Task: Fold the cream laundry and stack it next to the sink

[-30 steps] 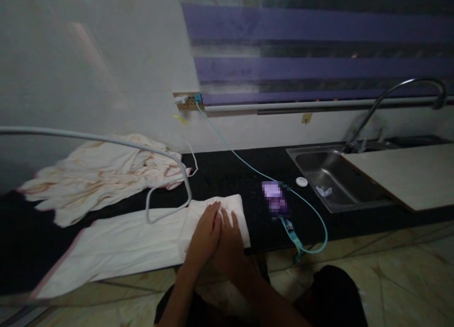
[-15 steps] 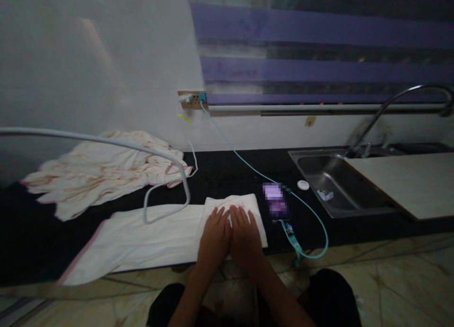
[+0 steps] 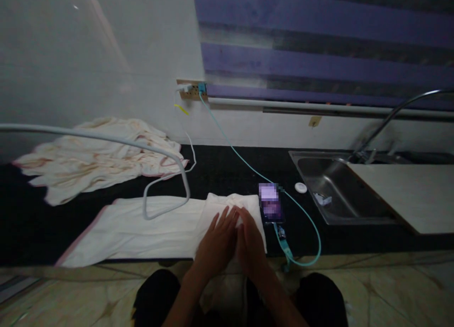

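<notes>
A person's left hand (image 3: pixel 217 242) and right hand (image 3: pixel 250 244) lie flat, fingers extended, side by side on the folded end of a white towel (image 3: pixel 149 227) at the edge of a black counter (image 3: pixel 227 168), gripping nothing. Smoothing the fold well likely means even pressure outward from its centre. Two cloths are visible; the second, a crumpled stained cloth (image 3: pixel 95 154), lies far left of the hands, and one phone (image 3: pixel 271 203) sits just beyond the right fingertips.
</notes>
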Demonstrator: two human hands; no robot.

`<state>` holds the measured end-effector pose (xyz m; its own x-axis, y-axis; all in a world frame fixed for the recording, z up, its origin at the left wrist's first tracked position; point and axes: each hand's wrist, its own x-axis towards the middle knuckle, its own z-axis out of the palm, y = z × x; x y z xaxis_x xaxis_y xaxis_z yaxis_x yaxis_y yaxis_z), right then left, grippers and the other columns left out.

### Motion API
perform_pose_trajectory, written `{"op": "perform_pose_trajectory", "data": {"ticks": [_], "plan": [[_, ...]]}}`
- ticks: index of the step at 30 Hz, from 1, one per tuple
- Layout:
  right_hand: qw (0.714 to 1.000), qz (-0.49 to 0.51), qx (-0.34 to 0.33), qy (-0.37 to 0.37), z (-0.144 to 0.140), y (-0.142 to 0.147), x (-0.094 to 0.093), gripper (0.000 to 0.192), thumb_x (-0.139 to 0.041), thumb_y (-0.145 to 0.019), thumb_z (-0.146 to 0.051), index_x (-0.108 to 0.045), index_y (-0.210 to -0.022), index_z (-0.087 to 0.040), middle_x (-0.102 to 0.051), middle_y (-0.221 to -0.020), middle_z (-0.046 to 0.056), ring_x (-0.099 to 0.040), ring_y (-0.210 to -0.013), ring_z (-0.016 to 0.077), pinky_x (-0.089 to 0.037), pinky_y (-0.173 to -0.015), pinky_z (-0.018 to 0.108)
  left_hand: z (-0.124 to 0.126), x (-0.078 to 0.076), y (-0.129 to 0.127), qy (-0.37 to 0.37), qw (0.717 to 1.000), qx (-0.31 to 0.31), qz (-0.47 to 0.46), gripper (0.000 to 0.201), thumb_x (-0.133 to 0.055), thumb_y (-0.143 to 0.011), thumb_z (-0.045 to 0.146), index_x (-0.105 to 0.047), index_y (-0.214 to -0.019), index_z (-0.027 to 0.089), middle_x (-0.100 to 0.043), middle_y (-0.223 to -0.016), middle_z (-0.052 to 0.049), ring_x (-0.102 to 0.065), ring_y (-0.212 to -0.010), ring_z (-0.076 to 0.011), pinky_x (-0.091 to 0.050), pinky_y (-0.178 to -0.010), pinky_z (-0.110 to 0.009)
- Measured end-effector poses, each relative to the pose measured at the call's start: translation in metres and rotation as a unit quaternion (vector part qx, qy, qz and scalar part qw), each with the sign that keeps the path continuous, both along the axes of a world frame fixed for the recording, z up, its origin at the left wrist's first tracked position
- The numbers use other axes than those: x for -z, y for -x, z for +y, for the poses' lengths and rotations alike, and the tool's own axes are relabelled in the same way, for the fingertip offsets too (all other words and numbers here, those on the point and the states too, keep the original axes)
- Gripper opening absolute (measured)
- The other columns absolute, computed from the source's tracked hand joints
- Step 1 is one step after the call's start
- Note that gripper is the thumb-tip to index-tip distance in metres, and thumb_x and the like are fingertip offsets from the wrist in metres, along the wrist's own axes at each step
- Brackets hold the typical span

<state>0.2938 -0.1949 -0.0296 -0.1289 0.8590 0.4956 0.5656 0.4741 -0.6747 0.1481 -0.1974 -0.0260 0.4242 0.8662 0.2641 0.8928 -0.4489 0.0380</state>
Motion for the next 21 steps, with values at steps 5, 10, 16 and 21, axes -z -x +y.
{"op": "perform_pose_trajectory", "data": {"ticks": [5, 10, 16, 21], "plan": [[0.999, 0.045, -0.011, 0.015, -0.005, 0.0, -0.007, 0.047, -0.028, -0.111, -0.028, -0.049, -0.153, -0.02, -0.054, -0.156, 0.01, -0.046, -0.149, 0.0189, -0.04, -0.125, 0.045, -0.003, -0.004, -0.001, 0.006, 0.999, 0.038, 0.025, 0.07, -0.043, -0.094, 0.012, -0.035, -0.163, 0.016, -0.029, -0.172, -0.01, -0.019, -0.162, -0.0272, -0.03, -0.129, -0.05], [0.999, 0.035, 0.011, 0.001, -0.006, 0.005, -0.013, 0.045, -0.033, -0.109, -0.03, -0.053, -0.148, -0.02, -0.059, -0.151, 0.013, -0.043, -0.151, 0.0242, -0.036, -0.126, 0.055, -0.008, -0.015, 0.0, 0.047, 0.996, 0.08, -0.007, 0.082, -0.052, -0.09, 0.018, -0.023, -0.167, 0.012, -0.026, -0.172, -0.016, -0.021, -0.161, -0.0272, -0.03, -0.13, -0.048], [0.999, 0.035, 0.004, 0.013, -0.006, 0.003, -0.017, 0.045, -0.032, -0.11, -0.035, -0.058, -0.143, -0.019, -0.063, -0.146, 0.013, -0.054, -0.141, 0.0231, -0.045, -0.121, 0.049, -0.012, -0.011, -0.002, 0.093, 0.991, 0.099, 0.012, 0.093, -0.063, -0.087, 0.04, -0.026, -0.166, 0.009, -0.027, -0.17, -0.022, -0.025, -0.159, -0.0367, -0.028, -0.129, -0.057], [0.997, -0.066, -0.039, -0.003, -0.006, 0.001, -0.022, 0.04, -0.037, -0.109, -0.034, -0.067, -0.134, -0.023, -0.067, -0.141, 0.008, -0.051, -0.144, 0.0245, -0.041, -0.123, 0.052, -0.012, -0.007, -0.005, 0.027, 0.993, 0.116, 0.002, 0.074, -0.05, -0.097, 0.032, -0.029, -0.166, 0.014, -0.04, -0.165, -0.019, -0.038, -0.153, -0.0348, -0.021, -0.132, -0.055]]}}
